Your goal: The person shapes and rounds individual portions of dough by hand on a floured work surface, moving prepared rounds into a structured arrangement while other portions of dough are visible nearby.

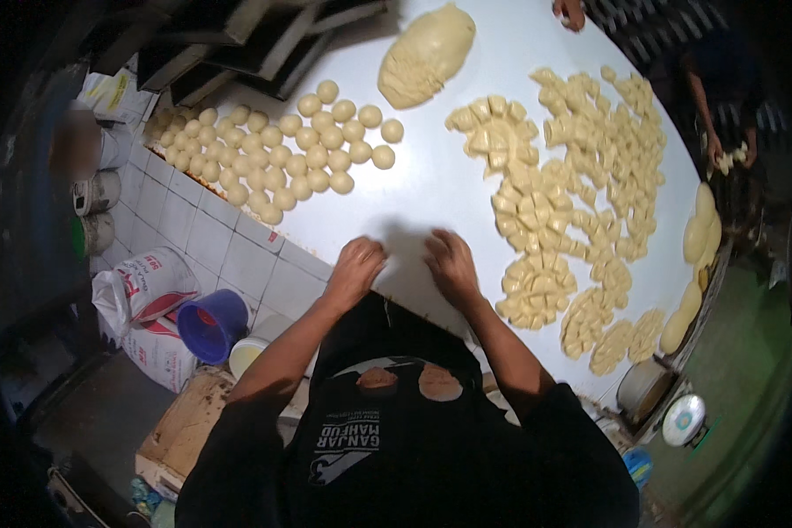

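Note:
My left hand (358,263) is closed, its fingers curled inward over the near edge of the white table (387,211). Facing it, a short gap away, my right hand (453,266) is curled too and slightly blurred. Whatever either hand may hold is hidden beneath the fingers. Beyond my left hand, many smooth round dough balls (292,158) lie grouped on the tabletop. To the right of my right hand are cut dough pieces (537,207), some in clusters scored into wedges, others loose. A large dough lump (427,55) rests at the far side.
Dark metal trays (264,44) are stacked at the far left. Long dough rolls (702,231) line the right edge, near a metal pot (644,387) and a scale (683,420). Another person's hands (729,158) hold dough. Sacks (154,290) and a blue bucket (212,326) stand lower left.

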Available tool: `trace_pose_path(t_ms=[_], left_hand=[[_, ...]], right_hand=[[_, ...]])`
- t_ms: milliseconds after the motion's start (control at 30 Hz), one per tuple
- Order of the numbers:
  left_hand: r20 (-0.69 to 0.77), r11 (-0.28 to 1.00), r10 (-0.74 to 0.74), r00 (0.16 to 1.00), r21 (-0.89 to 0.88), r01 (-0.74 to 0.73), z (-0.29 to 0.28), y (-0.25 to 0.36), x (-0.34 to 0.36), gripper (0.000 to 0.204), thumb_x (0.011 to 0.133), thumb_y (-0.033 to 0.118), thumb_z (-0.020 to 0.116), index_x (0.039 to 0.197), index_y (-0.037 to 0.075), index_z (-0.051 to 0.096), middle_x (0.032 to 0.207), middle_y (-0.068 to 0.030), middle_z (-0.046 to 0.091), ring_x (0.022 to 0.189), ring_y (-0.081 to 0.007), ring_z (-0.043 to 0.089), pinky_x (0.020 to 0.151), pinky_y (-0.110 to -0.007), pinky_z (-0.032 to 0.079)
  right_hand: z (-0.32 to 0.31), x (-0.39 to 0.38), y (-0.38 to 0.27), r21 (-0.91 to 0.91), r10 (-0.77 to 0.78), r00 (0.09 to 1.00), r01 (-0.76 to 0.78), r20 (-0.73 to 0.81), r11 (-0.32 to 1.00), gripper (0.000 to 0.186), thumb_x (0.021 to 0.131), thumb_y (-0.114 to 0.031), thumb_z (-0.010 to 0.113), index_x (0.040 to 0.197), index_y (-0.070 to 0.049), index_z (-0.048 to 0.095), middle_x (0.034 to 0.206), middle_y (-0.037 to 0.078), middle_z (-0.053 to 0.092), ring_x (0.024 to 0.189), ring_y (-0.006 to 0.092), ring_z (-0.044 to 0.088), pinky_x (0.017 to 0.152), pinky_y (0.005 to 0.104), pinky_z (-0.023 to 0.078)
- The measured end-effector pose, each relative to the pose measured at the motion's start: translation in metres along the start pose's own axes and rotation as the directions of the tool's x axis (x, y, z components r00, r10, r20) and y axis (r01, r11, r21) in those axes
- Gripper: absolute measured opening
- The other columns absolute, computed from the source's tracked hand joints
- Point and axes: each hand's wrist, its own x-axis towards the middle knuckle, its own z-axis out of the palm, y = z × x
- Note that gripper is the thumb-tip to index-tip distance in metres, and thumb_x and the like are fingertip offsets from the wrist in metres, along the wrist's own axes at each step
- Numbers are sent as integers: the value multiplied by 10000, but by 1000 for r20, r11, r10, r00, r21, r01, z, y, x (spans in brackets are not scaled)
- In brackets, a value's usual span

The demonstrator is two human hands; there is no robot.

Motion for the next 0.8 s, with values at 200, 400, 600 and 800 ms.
trace_pose_path(t_ms=[200, 400, 600, 800], left_hand=[[33, 868, -479, 877, 166, 467, -34, -8, 49, 278, 867, 140, 810, 1107, 79, 682, 1198, -119, 648, 1130, -378, 589, 961, -534, 461], [155, 988, -147, 977, 69, 138, -63, -47, -13, 416, 922, 118, 753, 1322, 50, 663, 1342, -159, 642, 1299, -398, 570, 1076, -479, 494], [192, 829, -287, 938, 540, 143, -139, -56, -1, 698, 904, 101, 768, 1552, 60, 512, 1624, -231, 471, 1479, -480, 441, 1240, -599, 300], [54, 979, -123, 991, 170, 113, -128, -21, 64, 717, 905, 141, 794, 1569, 78, 530, 1599, -221, 515, 1455, -470, 478, 1229, -599, 321]], right_hand=[[-42, 140, -56, -138, 58, 985, -36, 160, 990, 457, 993, -219, 699, 1383, -8, 589, 1360, 242, 641, 1273, 435, 594, 1100, 497, 473], [18, 298, -92, -35, -170, 966, 166, -196, 985, 390, 947, -284, 761, 1264, -65, 696, 1273, 203, 666, 1241, 387, 619, 1057, 466, 497], [32, 206, -101, 57, -30, 1000, 30, -7, 998, 290, 909, -177, 819, 1131, -50, 682, 1188, 156, 683, 1088, 383, 677, 932, 497, 553], [-90, 140, -23, -444, 185, 888, -379, -421, 811, 569, 817, -177, 885, 1305, -12, 642, 1025, 167, 722, 981, 359, 618, 843, 489, 454]])
